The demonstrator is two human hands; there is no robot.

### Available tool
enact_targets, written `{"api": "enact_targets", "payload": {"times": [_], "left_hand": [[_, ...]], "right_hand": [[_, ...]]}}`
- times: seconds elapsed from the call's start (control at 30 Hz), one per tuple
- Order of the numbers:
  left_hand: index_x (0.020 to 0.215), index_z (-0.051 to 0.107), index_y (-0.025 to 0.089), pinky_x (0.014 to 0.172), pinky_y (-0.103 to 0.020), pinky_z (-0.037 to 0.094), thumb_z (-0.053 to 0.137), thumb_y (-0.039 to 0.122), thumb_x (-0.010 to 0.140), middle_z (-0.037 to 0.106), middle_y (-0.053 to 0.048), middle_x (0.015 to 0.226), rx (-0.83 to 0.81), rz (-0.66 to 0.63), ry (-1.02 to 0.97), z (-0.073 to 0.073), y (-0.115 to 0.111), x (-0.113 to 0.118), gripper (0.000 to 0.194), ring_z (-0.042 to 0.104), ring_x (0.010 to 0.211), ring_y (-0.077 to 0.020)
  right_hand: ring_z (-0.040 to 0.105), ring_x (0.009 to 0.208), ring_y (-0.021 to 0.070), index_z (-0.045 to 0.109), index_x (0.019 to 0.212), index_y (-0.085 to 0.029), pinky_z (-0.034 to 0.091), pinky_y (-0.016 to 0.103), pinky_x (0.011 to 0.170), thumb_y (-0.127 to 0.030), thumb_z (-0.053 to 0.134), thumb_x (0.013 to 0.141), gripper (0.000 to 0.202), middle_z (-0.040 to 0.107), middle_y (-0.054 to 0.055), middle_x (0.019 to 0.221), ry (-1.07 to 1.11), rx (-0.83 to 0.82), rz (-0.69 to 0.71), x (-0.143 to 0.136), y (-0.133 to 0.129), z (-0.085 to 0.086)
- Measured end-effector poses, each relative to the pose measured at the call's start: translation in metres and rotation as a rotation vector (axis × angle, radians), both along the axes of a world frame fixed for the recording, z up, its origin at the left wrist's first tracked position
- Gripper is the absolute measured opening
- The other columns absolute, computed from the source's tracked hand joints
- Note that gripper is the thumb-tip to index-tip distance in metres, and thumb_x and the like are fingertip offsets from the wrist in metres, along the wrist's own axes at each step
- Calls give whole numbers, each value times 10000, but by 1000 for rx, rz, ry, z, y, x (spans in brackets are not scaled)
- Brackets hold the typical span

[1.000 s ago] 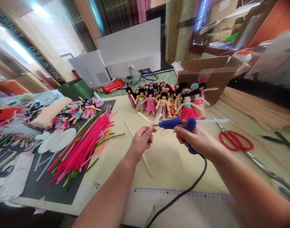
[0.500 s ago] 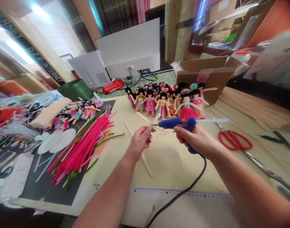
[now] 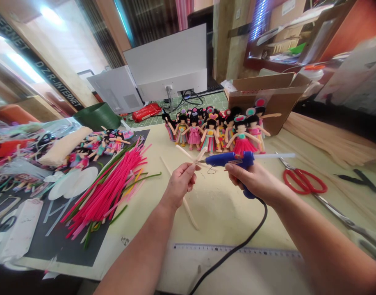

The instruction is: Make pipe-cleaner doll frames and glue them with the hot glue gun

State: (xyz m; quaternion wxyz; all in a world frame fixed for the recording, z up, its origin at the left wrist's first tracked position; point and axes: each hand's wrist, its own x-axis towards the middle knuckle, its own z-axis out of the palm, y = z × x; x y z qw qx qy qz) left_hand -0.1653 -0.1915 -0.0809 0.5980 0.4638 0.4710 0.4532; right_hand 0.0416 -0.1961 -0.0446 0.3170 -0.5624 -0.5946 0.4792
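My left hand (image 3: 182,182) pinches cream pipe cleaners (image 3: 188,152) where they cross, with their ends fanning out beyond my fingers. A blue hot glue gun (image 3: 229,159) lies in my right hand (image 3: 252,178), fingers wrapped round its handle. Its nozzle touches or nearly touches the crossing by my left fingertips. From its back end sticks a whitish glue stick (image 3: 276,155), and a black cord (image 3: 247,237) runs down toward me. Another cream pipe cleaner (image 3: 190,214) lies on the table below my left hand.
Several pipe-cleaner dolls (image 3: 210,131) stand behind my hands, before a cardboard box (image 3: 264,92). Pink pipe cleaners (image 3: 109,188) are heaped at left. Red-handled scissors (image 3: 304,181) and larger metal shears (image 3: 349,223) lie right. A ruler (image 3: 233,248) is near the front edge.
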Motion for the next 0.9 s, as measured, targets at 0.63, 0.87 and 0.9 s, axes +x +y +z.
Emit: {"api": "enact_targets", "payload": {"times": [0.63, 0.87, 0.9], "left_hand": [[878, 611, 154, 400, -154, 210, 552, 450, 853, 440, 35, 580, 29, -30, -3, 0, 1, -1, 303, 328, 453, -37], [877, 616, 151, 399, -155, 226, 567, 466, 840, 456, 33, 585, 25, 15, 10, -5, 5, -5, 321, 337, 437, -30], [875, 617, 150, 398, -157, 230, 571, 467, 836, 458, 34, 583, 33, 42, 16, -6, 7, -8, 322, 339, 430, -29]], "right_hand": [[422, 462, 97, 482, 547, -182, 329, 238, 438, -550, 517, 820, 460, 482, -5, 505, 49, -5, 13, 1, 0, 0], [415, 458, 95, 551, 605, -171, 311, 225, 402, -634, 470, 821, 518, 527, 27, 553, 155, 4, -28, 11, 8, -8], [418, 465, 95, 561, 626, -169, 311, 223, 399, -635, 463, 823, 516, 541, 33, 578, 162, 14, -47, 12, 10, -9]]}}
